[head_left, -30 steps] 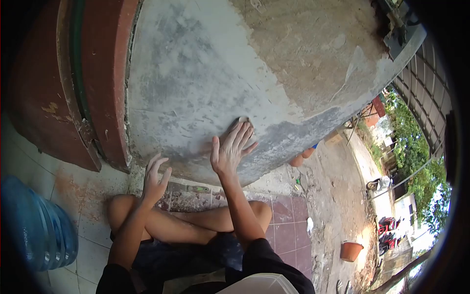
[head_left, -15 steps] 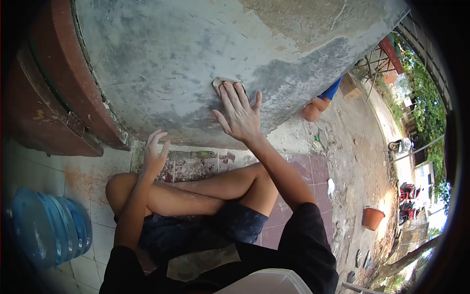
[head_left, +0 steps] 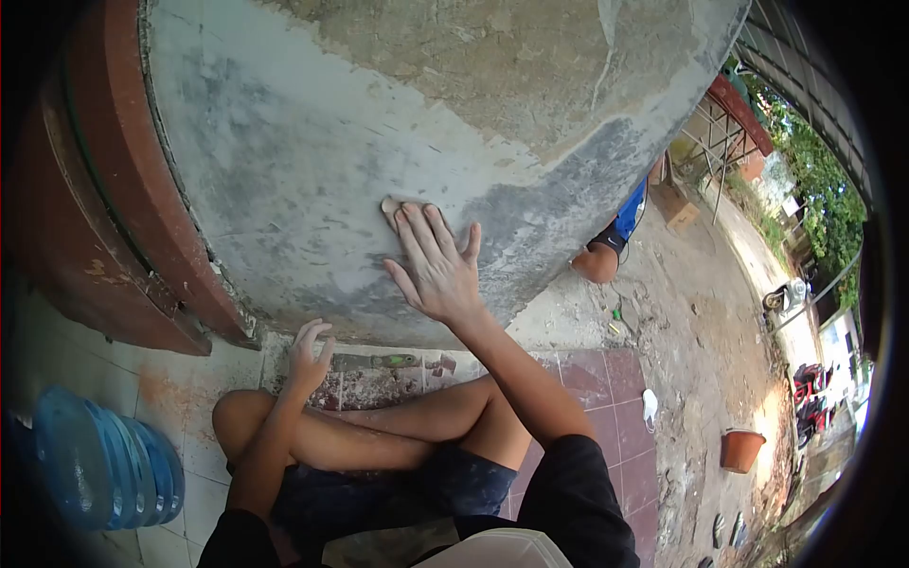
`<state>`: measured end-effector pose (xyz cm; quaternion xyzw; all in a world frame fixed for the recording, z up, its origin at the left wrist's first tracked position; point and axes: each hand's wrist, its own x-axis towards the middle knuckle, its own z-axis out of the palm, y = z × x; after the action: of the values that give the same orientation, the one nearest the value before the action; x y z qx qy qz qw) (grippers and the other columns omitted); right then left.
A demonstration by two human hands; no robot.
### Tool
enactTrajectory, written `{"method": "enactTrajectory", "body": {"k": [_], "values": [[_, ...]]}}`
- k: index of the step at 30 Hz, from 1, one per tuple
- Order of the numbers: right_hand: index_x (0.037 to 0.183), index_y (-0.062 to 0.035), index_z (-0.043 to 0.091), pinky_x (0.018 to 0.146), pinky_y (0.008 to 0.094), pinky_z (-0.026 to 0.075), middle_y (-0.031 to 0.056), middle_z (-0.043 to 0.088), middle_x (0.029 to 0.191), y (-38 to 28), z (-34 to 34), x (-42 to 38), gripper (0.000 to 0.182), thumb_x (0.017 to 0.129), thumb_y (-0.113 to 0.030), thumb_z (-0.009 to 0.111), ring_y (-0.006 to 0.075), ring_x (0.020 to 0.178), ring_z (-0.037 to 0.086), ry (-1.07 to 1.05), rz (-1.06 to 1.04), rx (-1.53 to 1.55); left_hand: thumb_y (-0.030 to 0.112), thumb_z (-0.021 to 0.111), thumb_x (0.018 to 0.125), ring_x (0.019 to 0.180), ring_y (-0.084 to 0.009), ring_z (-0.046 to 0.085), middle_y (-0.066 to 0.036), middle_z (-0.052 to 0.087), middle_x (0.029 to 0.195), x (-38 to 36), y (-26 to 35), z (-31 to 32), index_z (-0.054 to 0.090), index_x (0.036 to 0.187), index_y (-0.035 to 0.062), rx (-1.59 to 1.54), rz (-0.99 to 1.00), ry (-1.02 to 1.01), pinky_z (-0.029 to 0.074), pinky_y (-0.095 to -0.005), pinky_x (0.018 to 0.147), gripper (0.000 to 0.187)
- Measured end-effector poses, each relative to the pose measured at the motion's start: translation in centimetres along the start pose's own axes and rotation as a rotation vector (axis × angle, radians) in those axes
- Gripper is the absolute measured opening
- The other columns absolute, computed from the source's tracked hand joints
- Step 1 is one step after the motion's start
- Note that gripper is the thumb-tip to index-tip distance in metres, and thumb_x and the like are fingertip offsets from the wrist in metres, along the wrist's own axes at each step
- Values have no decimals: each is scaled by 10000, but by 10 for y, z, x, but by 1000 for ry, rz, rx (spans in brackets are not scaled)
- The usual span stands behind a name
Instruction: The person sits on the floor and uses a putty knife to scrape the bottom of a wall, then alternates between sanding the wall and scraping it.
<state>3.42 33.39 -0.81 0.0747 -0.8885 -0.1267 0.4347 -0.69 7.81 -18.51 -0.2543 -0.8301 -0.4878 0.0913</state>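
My right hand lies flat against the grey plastered wall, pressing a small piece of sandpaper to it. Only the beige upper edge of the sandpaper shows past my fingertips; the rest is under the fingers. Pale dust coats the fingers. My left hand hangs free near the foot of the wall, above my crossed legs, with its fingers loosely apart and nothing in them. Just right of it, a scraper with a green handle lies on the dusty ledge.
A large blue water bottle lies on the white tiles at left, beside a brown-red wooden frame. Another person's bent knee shows past the wall's right edge. An orange bucket and a white object are at right.
The head view has tilted up, so the scene sits lower. My right hand remains pressed on the wall, with a slight shift along it. More of the other person's leg and blue clothing shows.
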Motion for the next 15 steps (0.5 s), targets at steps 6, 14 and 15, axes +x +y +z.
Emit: {"method": "enactTrajectory", "body": {"k": [6,14,15], "values": [[1549,-180,362,1187,582,-122,-36,336,1605,2,-11,35,652,996,-519,434,142,1487,279,18,-97,-116,135,647,900,1160,-354,583,-183,622,1216,8,-23,12,655,1125,25,-13,-2,-31,444,-413,1009,251],[1568,-223,318,1219,539,-63,-73,297,1621,23,-18,32,657,991,-518,429,109,1487,267,-2,-146,-95,101,638,898,1124,-348,591,-177,635,1155,1,-14,3,662,1091,20,-5,38,16,448,-403,992,211],[1554,-220,350,1202,564,-90,-67,319,1612,30,-17,18,657,986,-537,437,119,1489,267,-41,-147,-134,121,628,901,1126,-357,585,-180,630,1162,-1,-6,-1,665,1098,35,-24,34,-3,449,-410,993,218]]}}
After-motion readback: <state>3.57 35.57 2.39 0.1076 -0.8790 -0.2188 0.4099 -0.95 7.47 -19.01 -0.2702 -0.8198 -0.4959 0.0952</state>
